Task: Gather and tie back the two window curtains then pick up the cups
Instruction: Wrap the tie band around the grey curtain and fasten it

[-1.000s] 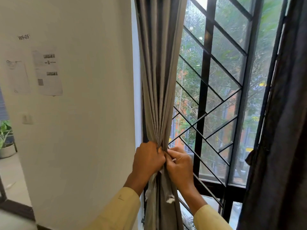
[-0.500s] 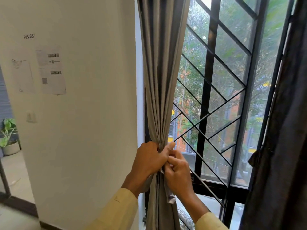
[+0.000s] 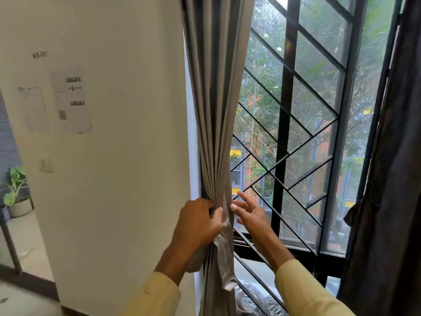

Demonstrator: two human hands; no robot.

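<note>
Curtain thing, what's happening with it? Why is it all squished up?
A person is bunching the grey curtain at the left side of the window. The left hand grips the gathered folds, while the right hand is open just beside them, holding nothing. The dark curtain hangs on the right side.

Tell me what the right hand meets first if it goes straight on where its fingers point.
Most likely the gathered grey curtain, beside where the left hand grips; the fingers of the right hand aim up-left at it. Depth is unclear.
</note>
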